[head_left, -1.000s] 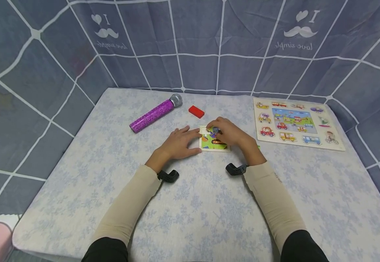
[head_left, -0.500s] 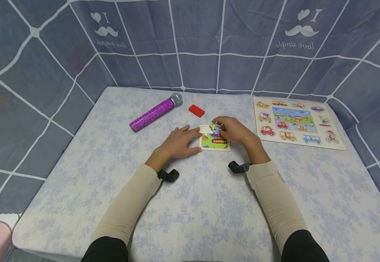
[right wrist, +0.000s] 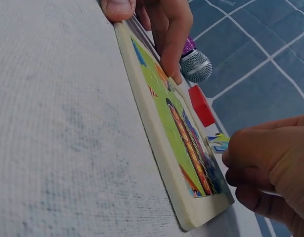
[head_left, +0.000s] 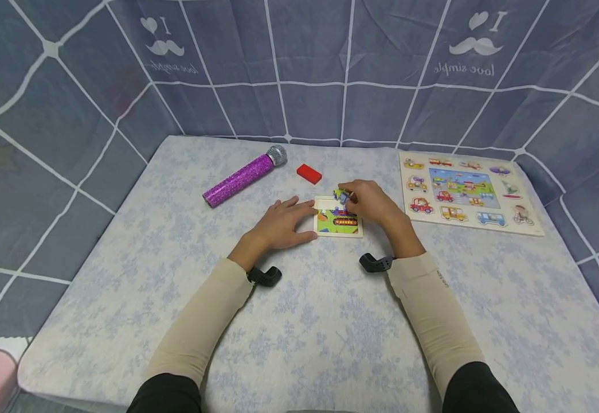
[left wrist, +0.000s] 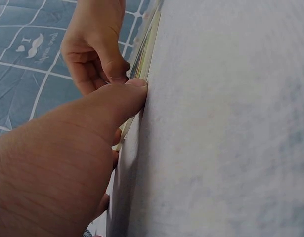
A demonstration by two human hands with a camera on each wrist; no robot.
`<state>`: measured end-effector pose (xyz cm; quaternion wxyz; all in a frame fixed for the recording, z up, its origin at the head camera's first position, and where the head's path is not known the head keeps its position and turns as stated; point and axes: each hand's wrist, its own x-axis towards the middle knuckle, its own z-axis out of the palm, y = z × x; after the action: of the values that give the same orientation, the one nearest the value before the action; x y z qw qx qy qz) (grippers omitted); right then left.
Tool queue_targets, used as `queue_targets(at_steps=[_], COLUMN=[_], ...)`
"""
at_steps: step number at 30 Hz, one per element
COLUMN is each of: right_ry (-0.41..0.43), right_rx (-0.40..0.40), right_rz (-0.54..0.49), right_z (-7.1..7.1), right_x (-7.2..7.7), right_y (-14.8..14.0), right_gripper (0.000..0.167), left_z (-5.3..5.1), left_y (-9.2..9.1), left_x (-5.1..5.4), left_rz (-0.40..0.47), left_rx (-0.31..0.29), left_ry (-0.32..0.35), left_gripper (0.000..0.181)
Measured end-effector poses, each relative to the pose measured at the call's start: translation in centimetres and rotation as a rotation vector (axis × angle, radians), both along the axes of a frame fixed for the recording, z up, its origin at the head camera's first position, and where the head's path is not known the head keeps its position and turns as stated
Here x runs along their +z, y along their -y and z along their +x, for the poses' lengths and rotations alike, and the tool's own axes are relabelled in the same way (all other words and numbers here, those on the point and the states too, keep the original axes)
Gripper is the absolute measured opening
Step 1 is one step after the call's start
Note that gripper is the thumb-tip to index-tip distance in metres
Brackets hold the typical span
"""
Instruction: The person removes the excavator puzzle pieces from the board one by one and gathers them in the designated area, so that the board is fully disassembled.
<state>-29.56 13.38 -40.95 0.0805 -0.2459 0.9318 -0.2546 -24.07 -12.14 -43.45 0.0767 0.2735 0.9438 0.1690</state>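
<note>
A small wooden jigsaw puzzle (head_left: 330, 227) lies in front of me, with a picture of a tracked vehicle on green. My left hand (head_left: 281, 225) rests at its left side, fingers spread and fairly straight, thumb touching the near corner. Between thumb and fingertips, my right hand (head_left: 374, 205) pinches a colourful puzzle piece (head_left: 340, 195) over the puzzle's far edge. The right wrist view shows that piece (right wrist: 218, 142) raised off the board (right wrist: 156, 106), partly covered by the fingers. In the left wrist view, the left hand (left wrist: 67, 148) hides most of the board.
Beyond the hands lie a glittery purple microphone (head_left: 242, 179) and a red block (head_left: 309, 174). A larger vehicle puzzle board (head_left: 469, 195) sits at the back right. A grey-blue patterned curtain (head_left: 309, 69) borders the table's back and sides.
My right hand has drawn slightly away toward the far right, lifting the puzzle piece out of the board's upper part. The left hand has stayed in place.
</note>
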Motion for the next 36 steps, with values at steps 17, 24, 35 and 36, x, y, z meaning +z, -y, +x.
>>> queue_targets(at_steps=[17, 24, 35, 36], right_ry=[-0.037, 0.075, 0.234, 0.23], right_rx=[-0.107, -0.173, -0.28, -0.277], right_rz=[-0.257, -0.327, -0.251, -0.253], right_z=[0.3, 2.1, 7.3, 7.5], right_x=[-0.1, 2.1, 0.2, 0.0], right_y=[-2.2, -6.5, -17.4, -17.9], right_gripper=[0.025, 0.018, 0.025, 0.025], left_z=[0.0, 0.1, 0.0, 0.0], left_y=[-0.5, -0.3, -0.2, -0.2], left_x=[-0.2, -0.2, -0.4, -0.4], left_rz=[0.006, -0.014, -0.003, -0.002], left_rx=[-0.006, 0.002, 0.002, 0.004], left_ry=[0.019, 0.012, 0.008, 0.005], left_gripper=[0.066, 0.066, 0.067, 0.067])
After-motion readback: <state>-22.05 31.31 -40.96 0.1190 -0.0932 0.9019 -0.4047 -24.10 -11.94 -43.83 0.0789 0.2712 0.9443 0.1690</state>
